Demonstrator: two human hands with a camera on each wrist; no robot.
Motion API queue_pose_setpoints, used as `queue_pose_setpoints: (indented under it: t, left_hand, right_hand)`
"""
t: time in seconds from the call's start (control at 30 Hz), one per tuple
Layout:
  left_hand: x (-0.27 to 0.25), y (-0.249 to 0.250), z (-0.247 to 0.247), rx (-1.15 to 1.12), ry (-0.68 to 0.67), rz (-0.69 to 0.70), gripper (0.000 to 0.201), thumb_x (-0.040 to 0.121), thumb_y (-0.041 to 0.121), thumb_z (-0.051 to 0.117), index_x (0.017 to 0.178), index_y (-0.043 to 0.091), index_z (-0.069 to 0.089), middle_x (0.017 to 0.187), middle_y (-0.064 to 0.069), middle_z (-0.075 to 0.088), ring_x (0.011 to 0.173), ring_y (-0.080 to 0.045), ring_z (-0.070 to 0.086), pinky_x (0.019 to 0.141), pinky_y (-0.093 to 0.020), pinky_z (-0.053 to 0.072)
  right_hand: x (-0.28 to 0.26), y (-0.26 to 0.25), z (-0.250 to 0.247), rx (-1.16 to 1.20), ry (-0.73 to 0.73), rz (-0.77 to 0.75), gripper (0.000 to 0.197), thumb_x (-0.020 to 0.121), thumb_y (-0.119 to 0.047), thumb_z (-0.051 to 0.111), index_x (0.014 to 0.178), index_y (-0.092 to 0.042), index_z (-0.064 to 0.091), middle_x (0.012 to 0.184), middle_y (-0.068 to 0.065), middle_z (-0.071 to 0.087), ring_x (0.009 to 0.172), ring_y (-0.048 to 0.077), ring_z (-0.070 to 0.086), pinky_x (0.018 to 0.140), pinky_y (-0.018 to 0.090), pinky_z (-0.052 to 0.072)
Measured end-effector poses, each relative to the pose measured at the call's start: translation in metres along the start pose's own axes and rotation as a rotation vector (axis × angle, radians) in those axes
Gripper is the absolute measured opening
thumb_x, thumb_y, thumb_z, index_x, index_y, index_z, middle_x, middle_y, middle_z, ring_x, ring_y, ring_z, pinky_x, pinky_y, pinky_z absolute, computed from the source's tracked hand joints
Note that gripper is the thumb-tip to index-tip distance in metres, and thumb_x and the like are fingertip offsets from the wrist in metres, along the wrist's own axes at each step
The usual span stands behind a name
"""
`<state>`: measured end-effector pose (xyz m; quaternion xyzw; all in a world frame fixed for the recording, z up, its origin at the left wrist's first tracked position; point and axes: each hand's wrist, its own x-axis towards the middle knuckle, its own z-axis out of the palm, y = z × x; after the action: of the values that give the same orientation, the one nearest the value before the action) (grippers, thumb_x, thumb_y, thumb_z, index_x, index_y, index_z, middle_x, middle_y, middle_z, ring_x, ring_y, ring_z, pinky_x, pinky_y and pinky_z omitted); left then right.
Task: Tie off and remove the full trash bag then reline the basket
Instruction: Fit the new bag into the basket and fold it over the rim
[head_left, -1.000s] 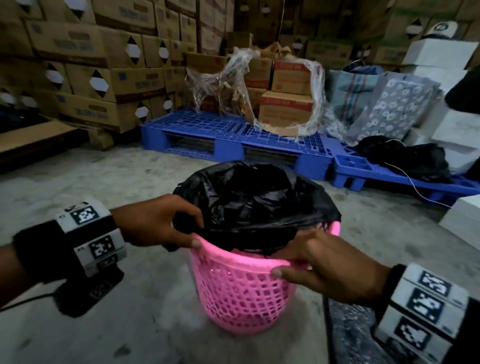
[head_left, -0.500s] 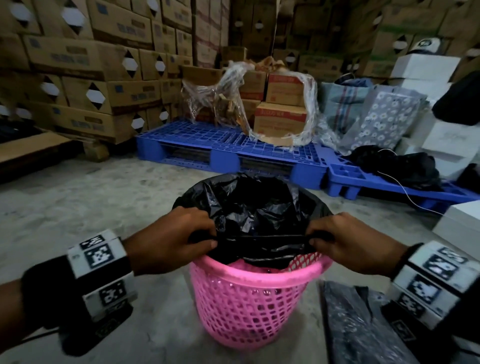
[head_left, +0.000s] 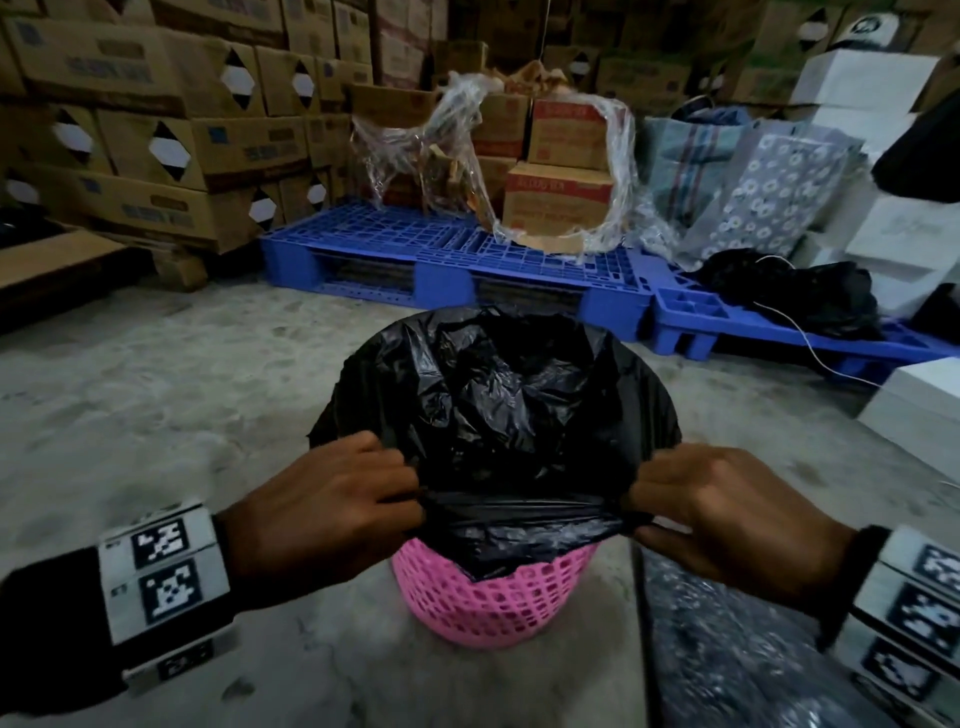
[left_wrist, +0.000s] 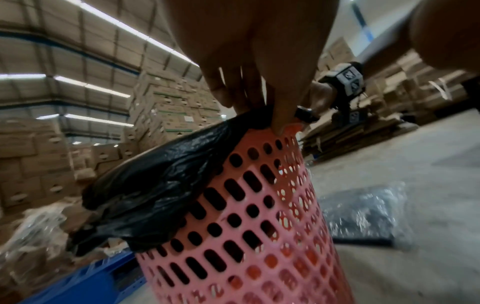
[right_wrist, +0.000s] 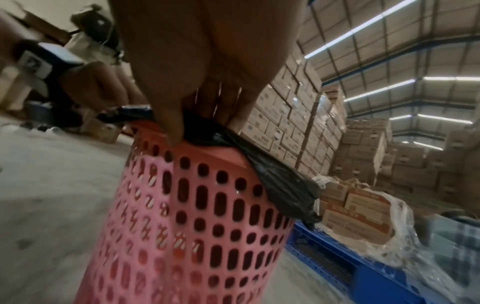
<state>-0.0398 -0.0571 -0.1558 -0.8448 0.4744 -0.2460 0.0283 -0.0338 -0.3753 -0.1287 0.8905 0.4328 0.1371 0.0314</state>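
Note:
A pink perforated basket (head_left: 488, 603) (left_wrist: 254, 226) (right_wrist: 187, 216) stands on the concrete floor, lined with a black trash bag (head_left: 498, 415) (left_wrist: 155, 195) (right_wrist: 280, 185). The bag's near edge is lifted off the rim and stretched taut between both hands; its far edge still drapes over the rim. My left hand (head_left: 332, 514) (left_wrist: 259, 98) pinches the bag's edge at the near left. My right hand (head_left: 722, 514) (right_wrist: 197, 115) pinches it at the near right. What the bag holds is hidden.
A flat packet of dark bags (head_left: 737, 649) (left_wrist: 363, 214) lies on the floor right of the basket. Blue pallets (head_left: 457, 260) with wrapped cartons (head_left: 556, 197) stand behind. Stacked cardboard boxes (head_left: 156, 135) line the left, white boxes (head_left: 909, 395) the right.
Both hands took hold of the bag's near edge, pulled it up off the pink rim and drew it taut between them. The head view shifted slightly.

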Motion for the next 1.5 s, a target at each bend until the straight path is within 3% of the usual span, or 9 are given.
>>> queue_pose_setpoints:
  t: [0.17, 0.43, 0.67, 0.8, 0.9, 1.03, 1.17, 1.3, 1.5]
  left_hand:
    - [-0.007, 0.007, 0.009, 0.138, 0.022, 0.066, 0.021, 0.087, 0.009, 0.050, 0.076, 0.012, 0.068, 0.064, -0.001, 0.064, 0.056, -0.021, 0.056, 0.050, -0.028, 0.043]
    - [-0.014, 0.017, 0.021, 0.204, 0.071, 0.120, 0.023, 0.087, 0.008, 0.049, 0.075, 0.009, 0.069, 0.060, -0.001, 0.060, 0.057, -0.020, 0.051, 0.051, -0.029, 0.044]
    - [-0.017, 0.006, 0.017, -0.094, -0.061, -0.018, 0.018, 0.086, 0.019, 0.053, 0.076, 0.018, 0.068, 0.069, 0.004, 0.068, 0.060, -0.016, 0.061, 0.048, -0.027, 0.048]
    - [-0.004, -0.003, 0.000, -0.178, 0.080, -0.249, 0.035, 0.083, 0.047, 0.057, 0.103, 0.018, 0.061, 0.097, -0.003, 0.067, 0.089, -0.015, 0.057, 0.073, -0.032, 0.047]
    - [0.003, -0.023, 0.001, -0.093, -0.143, -0.324, 0.062, 0.075, 0.074, 0.042, 0.110, 0.027, 0.061, 0.131, -0.001, 0.057, 0.127, -0.016, 0.034, 0.102, -0.034, 0.023]
    - [-0.003, -0.024, 0.000, -0.112, -0.246, -0.281, 0.052, 0.072, 0.074, 0.046, 0.080, 0.028, 0.070, 0.126, 0.005, 0.063, 0.131, -0.015, 0.032, 0.105, -0.038, 0.030]
    - [-0.006, -0.006, -0.010, -0.221, -0.261, -0.218, 0.055, 0.071, 0.077, 0.046, 0.093, 0.030, 0.068, 0.134, 0.009, 0.056, 0.134, -0.010, 0.029, 0.110, -0.031, 0.026]
    - [-0.003, -0.015, -0.016, -0.429, -0.248, -0.443, 0.078, 0.068, 0.085, 0.030, 0.132, 0.043, 0.037, 0.152, 0.016, 0.021, 0.141, 0.001, 0.005, 0.116, -0.035, 0.013]
    - [0.019, -0.053, 0.008, -0.609, -0.384, -0.926, 0.092, 0.062, 0.087, 0.027, 0.142, 0.046, 0.007, 0.158, 0.006, -0.012, 0.145, -0.015, -0.003, 0.118, -0.036, 0.009]
  right_hand:
    - [-0.015, -0.001, 0.024, -0.170, 0.146, -0.020, 0.019, 0.080, -0.016, 0.051, 0.069, -0.015, 0.066, 0.062, 0.002, 0.063, 0.051, 0.023, 0.058, 0.037, 0.030, 0.043]
    - [-0.020, -0.004, 0.061, -0.200, 0.219, -0.027, 0.053, 0.097, -0.011, 0.022, 0.073, -0.013, 0.069, 0.069, 0.002, 0.070, 0.060, 0.022, 0.065, 0.042, 0.026, 0.048]
    - [-0.022, -0.007, 0.032, -0.044, 0.212, 0.050, 0.030, 0.091, -0.029, 0.046, 0.085, -0.013, 0.071, 0.075, 0.003, 0.071, 0.061, 0.019, 0.066, 0.046, 0.029, 0.054]
    - [-0.001, -0.011, 0.014, -0.029, 0.097, 0.111, 0.055, 0.079, -0.052, 0.054, 0.121, -0.016, 0.056, 0.105, 0.001, 0.066, 0.090, 0.016, 0.062, 0.070, 0.028, 0.055]
    - [0.012, -0.010, 0.013, -0.012, -0.035, 0.071, 0.037, 0.073, -0.041, 0.068, 0.105, -0.023, 0.062, 0.087, -0.005, 0.069, 0.078, 0.015, 0.066, 0.068, 0.029, 0.053]
    - [0.004, -0.014, -0.003, -0.005, -0.142, 0.019, 0.026, 0.078, -0.048, 0.047, 0.092, -0.032, 0.062, 0.076, -0.016, 0.066, 0.071, 0.004, 0.059, 0.070, 0.014, 0.039]
    - [-0.006, -0.031, -0.030, 0.127, -0.384, 0.053, 0.027, 0.082, -0.053, 0.051, 0.102, -0.037, 0.058, 0.092, -0.019, 0.064, 0.087, -0.002, 0.053, 0.068, 0.003, 0.027]
    - [0.023, -0.023, -0.059, 0.344, -0.452, 0.071, 0.045, 0.084, -0.060, 0.047, 0.118, -0.032, 0.055, 0.115, -0.010, 0.062, 0.102, 0.005, 0.057, 0.088, 0.028, 0.049]
    - [0.132, -0.004, -0.035, -0.021, -0.692, -0.083, 0.077, 0.081, -0.053, 0.058, 0.144, -0.028, 0.022, 0.148, 0.010, 0.035, 0.131, 0.031, 0.037, 0.105, 0.047, 0.038]
